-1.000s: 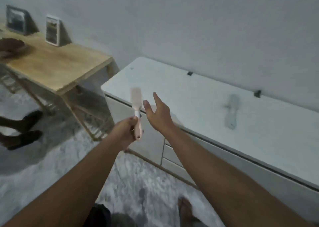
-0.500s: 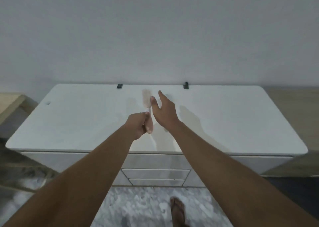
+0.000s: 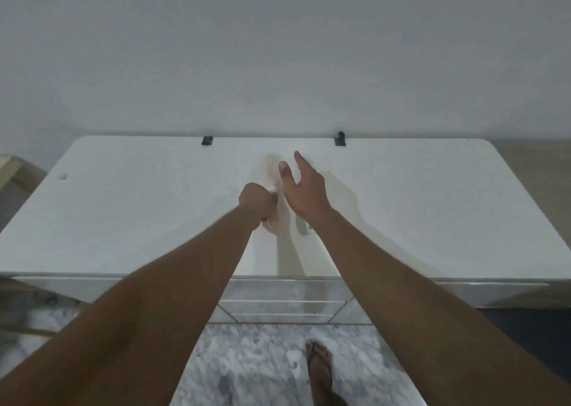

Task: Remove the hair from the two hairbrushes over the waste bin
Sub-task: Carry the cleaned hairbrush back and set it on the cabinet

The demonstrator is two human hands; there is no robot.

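Since a second ago my view has swung to face the white cabinet (image 3: 123, 220) squarely; no waste bin in sight. Left hand (image 3: 256, 203), fisted on the pink hairbrush (image 3: 273, 170). Right hand (image 3: 304, 189), spread, hovering over the second, greenish brush (image 3: 306, 231) just beneath its wrist.

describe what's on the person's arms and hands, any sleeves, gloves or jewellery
Both forearms are bare as far as the frame shows, with no sleeves in view. The left hand and right hand have no gloves, and no rings, watch or bracelets are visible.
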